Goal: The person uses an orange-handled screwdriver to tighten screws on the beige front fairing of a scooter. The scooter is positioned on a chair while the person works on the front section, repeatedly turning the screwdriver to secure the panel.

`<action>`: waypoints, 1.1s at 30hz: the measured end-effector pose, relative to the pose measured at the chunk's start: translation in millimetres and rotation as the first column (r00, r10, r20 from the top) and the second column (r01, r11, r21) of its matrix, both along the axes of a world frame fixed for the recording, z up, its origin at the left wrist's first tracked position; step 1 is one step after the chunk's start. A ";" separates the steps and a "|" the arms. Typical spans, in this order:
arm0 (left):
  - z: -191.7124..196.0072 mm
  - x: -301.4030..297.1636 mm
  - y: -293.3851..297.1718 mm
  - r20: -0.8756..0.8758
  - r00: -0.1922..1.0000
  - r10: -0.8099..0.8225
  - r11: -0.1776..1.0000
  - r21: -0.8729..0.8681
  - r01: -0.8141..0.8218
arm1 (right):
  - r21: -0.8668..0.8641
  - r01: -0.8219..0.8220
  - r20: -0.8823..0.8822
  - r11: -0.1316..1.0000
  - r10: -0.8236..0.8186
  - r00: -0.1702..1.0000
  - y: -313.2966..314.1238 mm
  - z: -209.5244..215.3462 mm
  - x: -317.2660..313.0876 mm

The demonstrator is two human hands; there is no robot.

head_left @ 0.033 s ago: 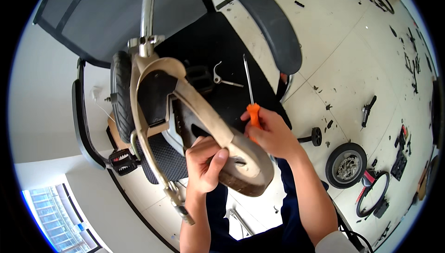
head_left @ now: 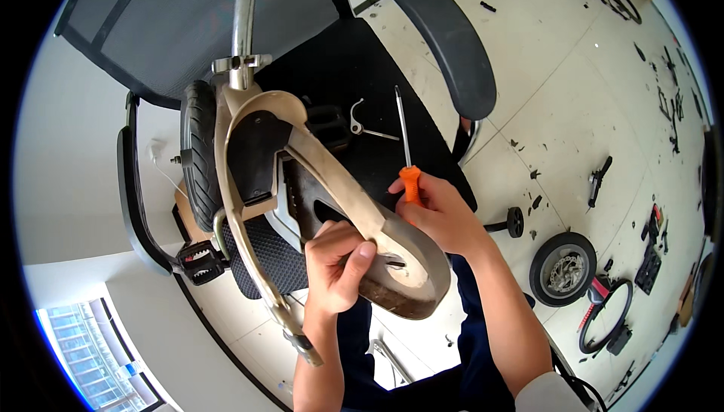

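Beige bicycle frame (head_left: 240, 235) on a black office chair, seen from above. The frame occupies the left and centre of the picture, its silver upright tube (head_left: 243, 23) rising to the top edge and a black-tyred wheel (head_left: 200, 155) along its left side. The rounded, dirt-stained end of its beige cover (head_left: 413, 257) lies just below and right of centre. The left hand (head_left: 333, 267), at lower centre, grips the edge of this cover, thumb on the outer face beside a slot. The right hand (head_left: 446, 217), right of centre, has its fingers closed around the orange handle of a screwdriver (head_left: 410, 182); the shaft points upward, its tip apart from the cover. A silver lever (head_left: 357, 126) rests on the black seat (head_left: 362, 53). At lower right, a small wheel (head_left: 564, 272) lies on the pale tiled floor (head_left: 558, 163).
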State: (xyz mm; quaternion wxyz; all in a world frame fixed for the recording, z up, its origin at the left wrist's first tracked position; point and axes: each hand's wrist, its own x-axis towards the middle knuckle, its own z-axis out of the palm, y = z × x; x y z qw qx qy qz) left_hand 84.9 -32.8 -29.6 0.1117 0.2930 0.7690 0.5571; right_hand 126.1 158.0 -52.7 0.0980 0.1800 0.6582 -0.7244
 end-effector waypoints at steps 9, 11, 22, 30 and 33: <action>14.4 -0.1 0.4 -0.091 0.996 0.003 1.000 -0.003 -0.003 | -0.193 -0.060 -0.103 0.979 0.041 0.994 -25.5 -10.9 -21.6; 16.0 0.0 -1.8 -0.092 0.996 0.010 1.000 -0.003 -0.010 | -0.296 -0.049 -0.057 0.954 0.034 0.998 -24.3 -7.0 -25.3; 11.7 -0.9 -0.1 -0.104 0.962 0.254 0.964 0.109 -0.243 | -0.461 0.075 0.096 0.884 -0.035 0.995 -13.6 3.3 -35.3; 9.0 -11.1 -8.3 -0.156 0.902 0.404 0.913 0.129 -0.386 | -0.587 0.085 0.059 0.805 -0.062 0.996 -7.1 1.5 -36.0; 6.2 -11.2 -13.2 -0.202 0.885 0.420 0.907 0.124 -0.403 | -0.609 0.057 0.040 0.791 -0.041 0.998 -3.8 3.5 -37.9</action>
